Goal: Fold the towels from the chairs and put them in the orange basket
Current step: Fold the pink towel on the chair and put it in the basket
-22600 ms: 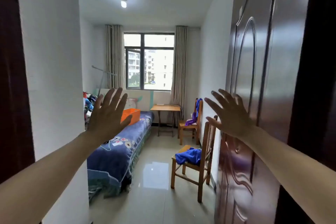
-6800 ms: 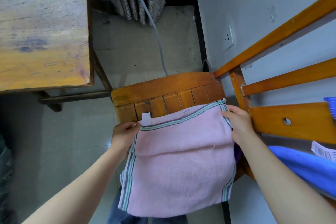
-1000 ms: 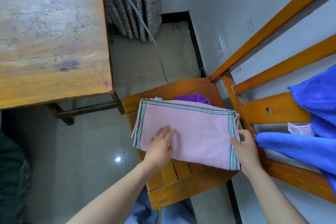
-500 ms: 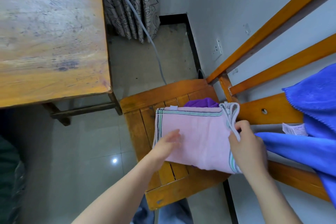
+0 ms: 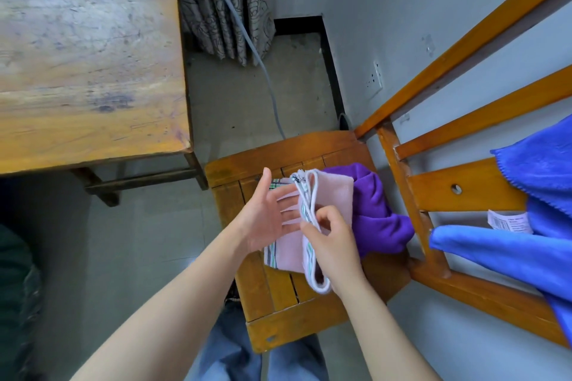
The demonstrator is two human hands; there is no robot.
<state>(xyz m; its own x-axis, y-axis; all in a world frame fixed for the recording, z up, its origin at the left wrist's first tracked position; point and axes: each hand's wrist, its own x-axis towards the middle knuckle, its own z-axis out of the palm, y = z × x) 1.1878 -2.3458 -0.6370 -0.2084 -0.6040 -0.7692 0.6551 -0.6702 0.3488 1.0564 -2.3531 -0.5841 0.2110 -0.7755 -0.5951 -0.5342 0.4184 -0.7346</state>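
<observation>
Now on the second fold: right hand point(image 5: 332, 238) pinches the striped end of the pink terry towel point(image 5: 335, 195), swung leftward versus half a second ago; left hand point(image 5: 266, 219) flat, fingers straight, on the lower layer. Towel's on the slatted wooden chair seat point(image 5: 278, 288), crumpled purple towel point(image 5: 377, 216) beside it; orange basket out of view.

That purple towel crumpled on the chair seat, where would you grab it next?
I'd pinch the purple towel by its raised, bunched hump, from above: it lies crumpled on the chair seat, the pink towel covers its left edge, and the backrest post stands close on its right.
</observation>
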